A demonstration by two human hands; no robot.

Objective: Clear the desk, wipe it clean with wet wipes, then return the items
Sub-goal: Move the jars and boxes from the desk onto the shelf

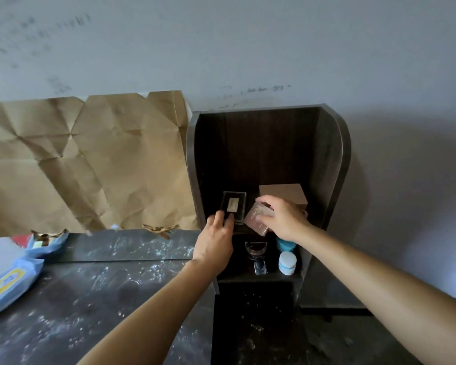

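A dark wooden shelf unit [334,159] stands on the dusty dark desk [95,291] at the right. On its upper shelf my left hand [216,238] grips a black box with a clear lid and a gold label [234,204]. Beside it, my right hand [284,217] holds a pink rectangular box [256,219] tilted, in front of a tan cardboard box [284,193]. A blue pack of wet wipes [8,283] lies at the desk's left edge.
The lower shelf holds a glass perfume bottle [257,256], a white jar [287,263] and a teal jar [284,245]. Crumpled brown paper [84,164] leans against the wall behind the desk. A second blue packet [45,242] lies at the back left.
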